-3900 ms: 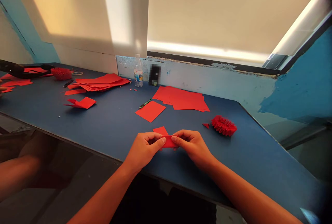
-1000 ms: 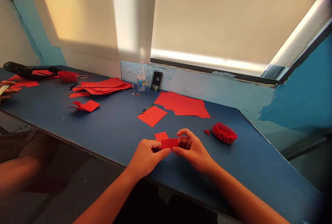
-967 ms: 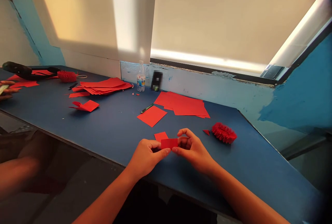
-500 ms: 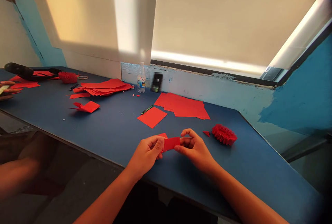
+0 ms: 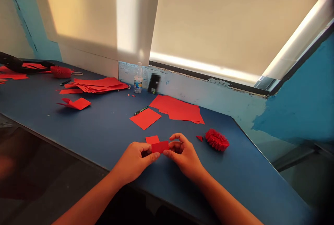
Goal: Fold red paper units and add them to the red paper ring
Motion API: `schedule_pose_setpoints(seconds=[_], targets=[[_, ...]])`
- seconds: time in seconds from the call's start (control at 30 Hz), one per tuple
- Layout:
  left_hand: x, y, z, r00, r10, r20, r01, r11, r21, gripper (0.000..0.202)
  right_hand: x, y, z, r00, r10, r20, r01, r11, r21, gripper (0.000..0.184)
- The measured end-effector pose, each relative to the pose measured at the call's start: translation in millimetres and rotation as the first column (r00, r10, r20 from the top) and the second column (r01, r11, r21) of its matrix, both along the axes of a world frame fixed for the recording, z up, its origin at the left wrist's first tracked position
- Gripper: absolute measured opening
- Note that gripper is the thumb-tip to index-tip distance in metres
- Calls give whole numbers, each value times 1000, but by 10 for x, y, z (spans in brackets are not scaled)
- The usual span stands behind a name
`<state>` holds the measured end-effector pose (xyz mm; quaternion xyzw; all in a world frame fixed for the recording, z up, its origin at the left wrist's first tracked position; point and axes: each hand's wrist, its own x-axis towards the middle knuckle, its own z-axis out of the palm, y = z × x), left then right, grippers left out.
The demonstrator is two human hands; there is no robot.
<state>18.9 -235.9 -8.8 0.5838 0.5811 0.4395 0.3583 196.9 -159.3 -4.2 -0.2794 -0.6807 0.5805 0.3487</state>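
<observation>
A small folded piece of red paper [image 5: 160, 147] is held up above the front edge of the table. My left hand [image 5: 137, 160] pinches its left end, thumb along the lower edge. At the other end, my right hand [image 5: 184, 155] grips it between thumb and fingers, its index finger raised and curved. Just behind the folded paper, another red paper piece [image 5: 152, 139] lies on the table, partly hidden. A red ruffled paper ring [image 5: 217, 140] rests to the right of my right hand, with a small red triangular scrap [image 5: 199, 138] beside it.
On the blue table [image 5: 109, 131] lie a red square sheet [image 5: 145, 119], a pen [image 5: 141, 110] and red sheets [image 5: 180, 109]. Farther left are a paper stack [image 5: 99, 85], a folded red sheet [image 5: 75, 103] and another ruffled piece [image 5: 60, 72]. A plastic bottle [image 5: 138, 80] stands by the wall.
The folded paper has tilted, showing a darker face, and my left thumb has moved to its lower edge. The view has shifted right; the other person's hand at far left has left it.
</observation>
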Motion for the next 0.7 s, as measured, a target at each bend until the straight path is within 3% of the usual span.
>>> schedule_pose_setpoints(seconds=[0.5, 0.7], targets=[[33, -42, 37, 994, -26, -103, 29, 999, 36, 31, -6, -60, 16, 990, 130, 60, -131, 991, -1, 40], [39, -34, -5, 996, 10, -91, -6, 999, 43, 32, -2, -69, 40, 980, 192, 56, -194, 981, 24, 26]])
